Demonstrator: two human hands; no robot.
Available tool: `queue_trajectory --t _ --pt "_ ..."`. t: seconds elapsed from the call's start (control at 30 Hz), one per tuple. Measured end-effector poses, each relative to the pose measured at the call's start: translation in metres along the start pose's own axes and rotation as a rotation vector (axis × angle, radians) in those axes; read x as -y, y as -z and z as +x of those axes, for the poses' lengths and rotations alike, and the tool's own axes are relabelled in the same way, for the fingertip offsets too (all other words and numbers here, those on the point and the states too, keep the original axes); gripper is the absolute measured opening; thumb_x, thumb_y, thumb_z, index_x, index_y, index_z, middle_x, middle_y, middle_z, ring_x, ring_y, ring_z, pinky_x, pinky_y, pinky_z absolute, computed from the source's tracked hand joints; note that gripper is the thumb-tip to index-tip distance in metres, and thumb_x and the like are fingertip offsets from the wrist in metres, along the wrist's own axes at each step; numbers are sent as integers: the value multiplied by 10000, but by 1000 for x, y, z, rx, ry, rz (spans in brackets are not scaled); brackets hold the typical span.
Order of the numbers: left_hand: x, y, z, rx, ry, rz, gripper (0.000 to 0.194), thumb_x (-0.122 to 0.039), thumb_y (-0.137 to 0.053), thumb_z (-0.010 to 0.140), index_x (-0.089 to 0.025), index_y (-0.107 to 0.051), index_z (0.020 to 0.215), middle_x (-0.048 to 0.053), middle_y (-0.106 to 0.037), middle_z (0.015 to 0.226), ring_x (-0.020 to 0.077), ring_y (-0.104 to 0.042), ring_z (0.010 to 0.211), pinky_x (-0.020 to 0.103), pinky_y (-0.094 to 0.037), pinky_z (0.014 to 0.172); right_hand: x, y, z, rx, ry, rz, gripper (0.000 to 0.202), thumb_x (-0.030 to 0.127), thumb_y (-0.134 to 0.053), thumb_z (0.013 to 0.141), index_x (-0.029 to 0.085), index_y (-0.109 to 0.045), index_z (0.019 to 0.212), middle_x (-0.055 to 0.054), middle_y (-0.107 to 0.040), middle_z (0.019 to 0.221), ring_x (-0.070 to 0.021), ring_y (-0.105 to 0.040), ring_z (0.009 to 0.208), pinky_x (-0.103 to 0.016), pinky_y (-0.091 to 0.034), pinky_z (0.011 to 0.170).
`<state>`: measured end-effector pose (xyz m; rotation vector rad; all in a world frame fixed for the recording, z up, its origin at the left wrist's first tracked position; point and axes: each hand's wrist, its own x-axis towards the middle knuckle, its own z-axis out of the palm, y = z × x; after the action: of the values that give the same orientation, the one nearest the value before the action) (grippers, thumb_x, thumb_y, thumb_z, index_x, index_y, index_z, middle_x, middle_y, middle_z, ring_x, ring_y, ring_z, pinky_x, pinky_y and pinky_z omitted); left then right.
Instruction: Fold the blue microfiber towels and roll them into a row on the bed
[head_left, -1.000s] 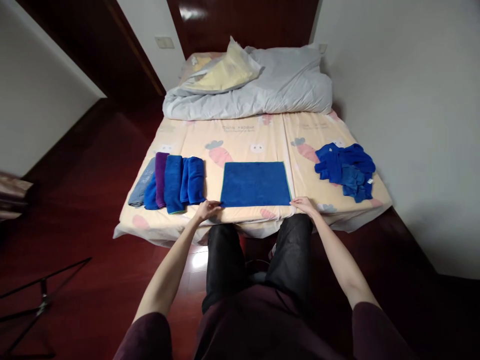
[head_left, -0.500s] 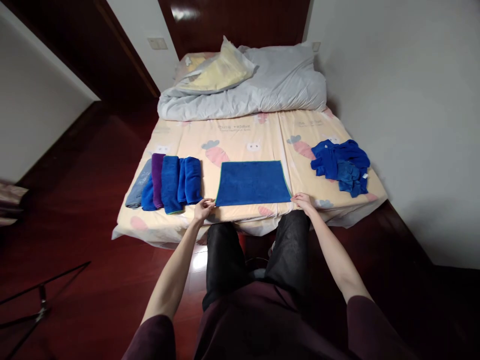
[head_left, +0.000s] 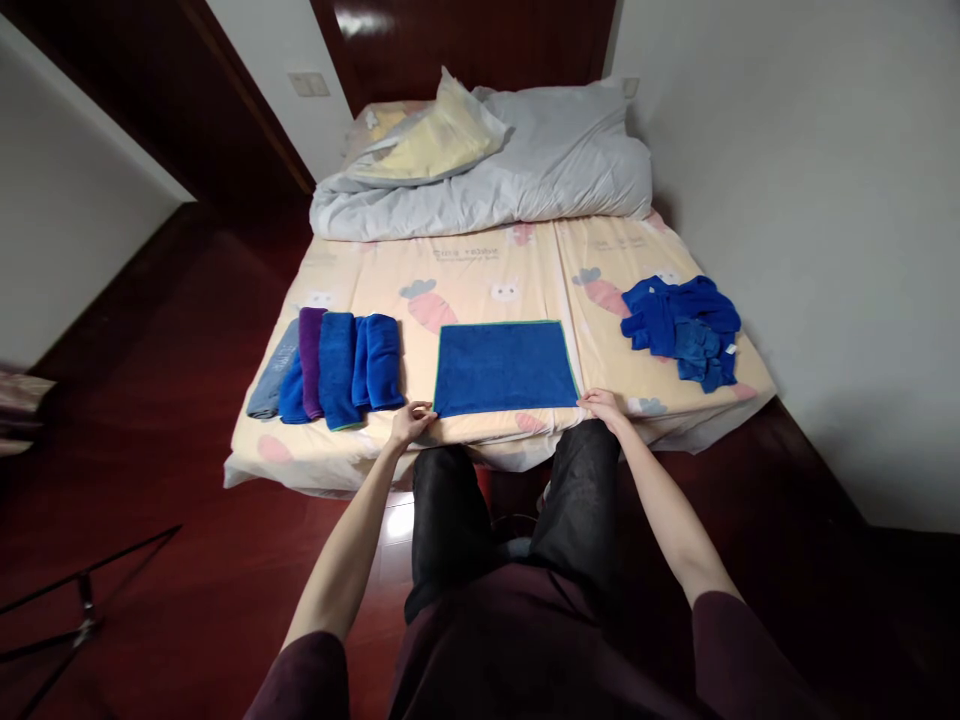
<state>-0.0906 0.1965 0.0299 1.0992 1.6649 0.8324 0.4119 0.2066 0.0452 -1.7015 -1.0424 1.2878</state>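
A blue towel point(head_left: 507, 367) with green edging lies flat on the bed in front of me, a neat four-sided piece. My left hand point(head_left: 412, 423) pinches its near left corner between thumb and fingers. At the near right corner, my right hand point(head_left: 601, 405) holds the cloth the same way. Left of the towel is a row of folded towels: blue ones point(head_left: 339, 370), a purple one point(head_left: 311, 362) and a grey one point(head_left: 275, 372). On the right lies a crumpled heap of blue towels point(head_left: 682, 325).
The bed point(head_left: 480, 285) has a cream sheet with carrot and rabbit prints. A grey quilt point(head_left: 570, 150) and a yellow pillow point(head_left: 435, 140) in a translucent cover lie at its head. Black tripod legs point(head_left: 86, 610) stand on the dark red floor at lower left.
Both hands keep hold of the near corners. The right hand and its corner have shifted slightly inward to the left; the view has moved a little.
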Motion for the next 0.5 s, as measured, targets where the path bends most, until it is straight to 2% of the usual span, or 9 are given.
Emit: queue_trajectory --t 0.13,0.27,0.4,0.5 --pt "12 11 -9 52 -18 -12 641 -525 -911 516 -145 -733 1001 93 -774 797 200 -685 679 258 -467 583 -3 9 -6 48 -2 -61 574 517 -983 443 200 -549 645 56 -537 553 -68 -414 504 -195 -307 441" --pt "19 19 -18 111 -1 -6 582 -538 -923 497 -151 -727 885 117 -777 830 225 -709 724 273 -495 612 -3 15 -13 76 -5 -88 594 533 -999 411 197 -557 622 48 -529 532 -72 -424 504 -190 -313 427" --pt "5 14 -15 126 60 20 661 -547 -953 447 -153 -731 929 98 -771 819 209 -690 703 257 -477 587 5 13 -8 81 -43 -77 565 522 -999 413 184 -625 669 36 -565 544 -65 -400 480 -197 -297 412" --pt "-12 8 1 110 112 28 698 -549 -968 450 -136 -742 965 91 -763 809 173 -639 643 249 -432 554 14 8 9 60 -80 -40 565 498 -1006 420 176 -681 750 50 -554 541 -52 -354 466 -200 -262 407"
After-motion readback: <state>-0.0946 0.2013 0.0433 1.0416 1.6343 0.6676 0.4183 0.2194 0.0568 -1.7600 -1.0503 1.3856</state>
